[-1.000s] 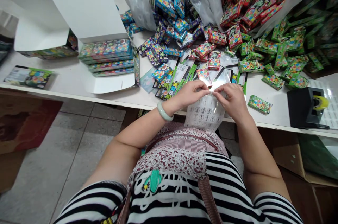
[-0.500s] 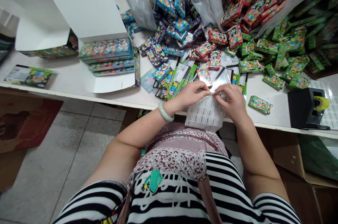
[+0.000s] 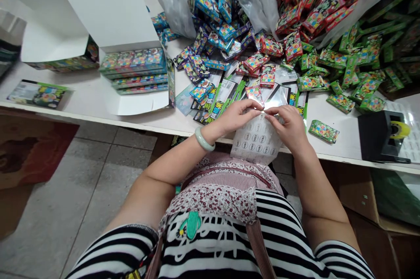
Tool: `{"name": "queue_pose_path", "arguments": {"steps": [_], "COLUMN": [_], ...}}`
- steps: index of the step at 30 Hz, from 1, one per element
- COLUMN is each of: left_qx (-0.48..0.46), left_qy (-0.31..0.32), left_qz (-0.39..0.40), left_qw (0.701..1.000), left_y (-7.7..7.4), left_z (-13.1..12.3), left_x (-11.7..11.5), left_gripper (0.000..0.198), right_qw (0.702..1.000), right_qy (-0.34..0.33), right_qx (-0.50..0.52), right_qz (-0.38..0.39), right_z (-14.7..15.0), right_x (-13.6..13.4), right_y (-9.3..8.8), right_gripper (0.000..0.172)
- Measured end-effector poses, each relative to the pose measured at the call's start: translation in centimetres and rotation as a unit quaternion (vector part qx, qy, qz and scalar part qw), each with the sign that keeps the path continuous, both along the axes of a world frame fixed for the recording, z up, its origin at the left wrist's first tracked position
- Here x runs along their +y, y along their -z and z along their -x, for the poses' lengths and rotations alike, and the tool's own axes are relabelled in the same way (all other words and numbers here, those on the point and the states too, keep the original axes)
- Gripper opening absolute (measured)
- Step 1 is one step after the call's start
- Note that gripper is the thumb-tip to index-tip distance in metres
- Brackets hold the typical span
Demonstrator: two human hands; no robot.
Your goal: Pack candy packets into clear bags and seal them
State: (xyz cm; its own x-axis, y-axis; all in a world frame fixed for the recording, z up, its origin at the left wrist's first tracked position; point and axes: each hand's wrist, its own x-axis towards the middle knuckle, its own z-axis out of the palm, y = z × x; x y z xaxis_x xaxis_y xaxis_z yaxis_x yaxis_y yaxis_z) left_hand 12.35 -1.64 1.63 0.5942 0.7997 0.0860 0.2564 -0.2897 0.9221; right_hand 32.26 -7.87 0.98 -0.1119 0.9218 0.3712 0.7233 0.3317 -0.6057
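Observation:
My left hand [image 3: 239,117] and my right hand [image 3: 289,125] meet at the table's front edge, thumbs and forefingers pinched close together. Between them is the top of a sticker sheet [image 3: 256,142], whitish with rows of round printed labels, which hangs over the edge toward my apron. Whether a single label is lifted at the fingertips is too small to tell. Just beyond the fingers lies a small red box [image 3: 254,94] on a layer of flat printed packets [image 3: 226,90] with green and black edges.
Blue boxes [image 3: 208,1], red boxes [image 3: 323,12] and green boxes [image 3: 348,66] spill from plastic bags [image 3: 173,3] at the back. On the left, an open white carton [image 3: 141,106] holds stacked boxes. A black tape dispenser [image 3: 374,136] stands at the right edge.
Both hands stay pinched at the sheet's top edge. The sheet's lower part has swung slightly to the right and looks flatter; the view has shifted a little.

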Motion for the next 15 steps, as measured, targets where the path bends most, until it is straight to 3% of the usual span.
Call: {"name": "queue_pose_path", "arguments": {"steps": [15], "left_qx": [0.004], "left_qy": [-0.024], "left_qz": [-0.006], "left_qw": [1.000], "left_y": [0.46], "left_z": [0.05], "left_x": [-0.24], "left_gripper": [0.010], "right_qw": [0.999], "right_qy": [0.008], "right_qx": [-0.043], "right_qz": [-0.005], "right_z": [-0.08], "right_x": [-0.28], "right_y": [-0.07], "right_gripper": [0.004]}}
